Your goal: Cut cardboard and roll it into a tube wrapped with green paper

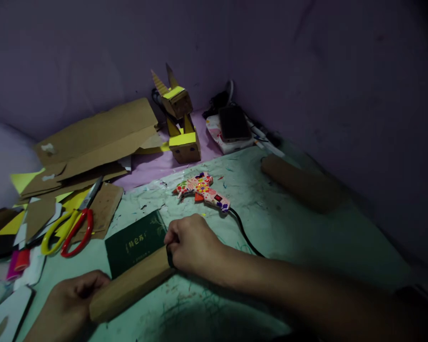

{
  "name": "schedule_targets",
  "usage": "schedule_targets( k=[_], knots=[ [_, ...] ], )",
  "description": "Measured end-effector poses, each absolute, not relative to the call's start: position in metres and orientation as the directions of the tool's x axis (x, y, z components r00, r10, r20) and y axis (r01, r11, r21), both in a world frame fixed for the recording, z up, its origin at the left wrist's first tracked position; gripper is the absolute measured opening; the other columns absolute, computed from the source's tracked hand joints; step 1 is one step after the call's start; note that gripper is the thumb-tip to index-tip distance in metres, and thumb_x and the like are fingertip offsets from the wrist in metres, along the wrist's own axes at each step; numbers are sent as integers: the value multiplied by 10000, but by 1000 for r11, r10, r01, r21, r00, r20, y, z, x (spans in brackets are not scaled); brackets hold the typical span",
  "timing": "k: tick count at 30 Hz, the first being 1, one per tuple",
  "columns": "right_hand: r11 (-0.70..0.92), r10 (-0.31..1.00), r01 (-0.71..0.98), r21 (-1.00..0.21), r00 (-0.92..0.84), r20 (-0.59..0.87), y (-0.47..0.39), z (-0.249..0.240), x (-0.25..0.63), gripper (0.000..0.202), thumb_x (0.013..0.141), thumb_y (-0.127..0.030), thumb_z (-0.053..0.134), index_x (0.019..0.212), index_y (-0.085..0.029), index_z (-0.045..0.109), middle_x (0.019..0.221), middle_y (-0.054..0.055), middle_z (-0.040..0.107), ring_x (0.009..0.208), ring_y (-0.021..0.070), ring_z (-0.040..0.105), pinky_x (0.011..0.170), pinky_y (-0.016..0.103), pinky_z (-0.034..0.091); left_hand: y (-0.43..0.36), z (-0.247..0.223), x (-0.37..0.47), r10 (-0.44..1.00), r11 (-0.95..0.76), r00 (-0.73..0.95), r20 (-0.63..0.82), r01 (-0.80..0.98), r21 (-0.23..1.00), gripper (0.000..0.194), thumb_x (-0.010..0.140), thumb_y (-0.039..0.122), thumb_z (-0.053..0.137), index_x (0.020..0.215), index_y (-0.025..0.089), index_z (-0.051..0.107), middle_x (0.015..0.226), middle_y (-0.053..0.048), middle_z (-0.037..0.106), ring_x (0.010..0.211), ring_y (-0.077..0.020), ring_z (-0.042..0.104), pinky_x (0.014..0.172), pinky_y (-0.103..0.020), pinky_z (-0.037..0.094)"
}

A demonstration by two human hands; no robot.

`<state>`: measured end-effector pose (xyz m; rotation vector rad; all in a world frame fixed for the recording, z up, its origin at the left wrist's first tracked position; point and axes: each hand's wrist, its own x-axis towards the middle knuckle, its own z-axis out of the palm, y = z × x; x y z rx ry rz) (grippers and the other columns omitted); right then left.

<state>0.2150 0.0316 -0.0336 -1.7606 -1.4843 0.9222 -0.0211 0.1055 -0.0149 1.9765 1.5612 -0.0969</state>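
Note:
My left hand (69, 297) is closed around the lower left end of a long brown cardboard tube (135, 285), which lies slanted across the front of the table. At the tube's other end, my right hand (194, 242) has its fingers curled in. A small dark piece shows between those fingers and the tube; its kind is unclear. Just behind the tube rests a dark green printed card (137, 242) with gold characters. Beyond my right hand lies a flowered glue gun (203, 191) with an orange trigger, its nozzle pointing left.
Scissors (76, 221) with yellow and red handles lie left on cardboard scraps (103, 209). Behind are a large cardboard sheet (103, 137) and two small eared cardboard boxes (185, 151). A phone (234, 123) sits at the back; another cardboard tube (296, 183) lies right. The glue gun's cord (244, 232) runs behind my right forearm.

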Motion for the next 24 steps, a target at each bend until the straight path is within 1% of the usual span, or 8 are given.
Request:
schedule_targets(
  k=[2,7,10,13,16,19,22,24],
  knots=[
    [-147,989,516,-844,84,-121,33,-34,218,190,667,-113,617,792,-187,739,718,16,733,647,136,644,523,185,413,108,-9,-17,848,-89,297,-440,897,433,287,502,370,404,499,176,615,466,11,587,487,-162,514,462,-216,347],
    [-79,995,538,-839,-2,-95,41,-33,227,206,635,-97,652,783,-198,752,709,4,729,632,132,629,537,198,407,107,-6,-15,866,-96,268,-421,917,386,320,465,349,384,554,164,629,482,24,591,505,-154,505,485,-208,344],
    [-71,996,585,-808,-3,-90,41,-30,228,183,635,-126,649,776,-194,744,695,20,718,618,149,615,519,216,401,105,-6,-16,857,-120,286,-429,920,373,299,472,348,382,547,160,603,473,27,577,499,-146,488,482,-203,321],
    [-48,998,651,-758,-6,-68,38,-26,227,179,631,-156,645,778,-212,729,710,29,713,655,183,623,524,237,406,106,-5,-15,842,-139,316,-438,910,391,266,487,324,384,548,154,578,467,39,550,496,-128,467,480,-189,297],
    [-24,999,721,-693,-8,-43,36,-23,227,150,663,-195,633,787,-196,718,736,68,713,693,231,641,545,275,426,108,-4,-15,823,-143,342,-453,898,417,243,495,324,387,534,156,558,468,39,546,497,-126,463,483,-188,298],
    [-5,1000,766,-643,-11,-21,35,-22,226,142,698,-228,629,794,-169,716,764,110,718,706,263,658,547,301,436,109,-5,-15,818,-123,327,-472,903,413,243,512,337,386,536,160,551,470,36,557,508,-134,471,485,-193,306],
    [28,1000,780,-625,-30,7,34,-19,226,132,695,-222,656,791,-158,720,789,115,723,709,258,664,528,291,423,109,-4,-14,821,-103,303,-483,912,397,244,508,342,392,531,159,551,462,46,541,506,-127,454,477,-188,293],
    [50,999,776,-628,-31,40,29,-11,233,86,676,-190,684,750,-160,717,751,86,719,687,233,657,514,276,407,108,-3,-13,826,-100,298,-479,913,395,248,505,342,395,531,159,560,457,52,532,502,-122,445,476,-187,285]
  ],
)
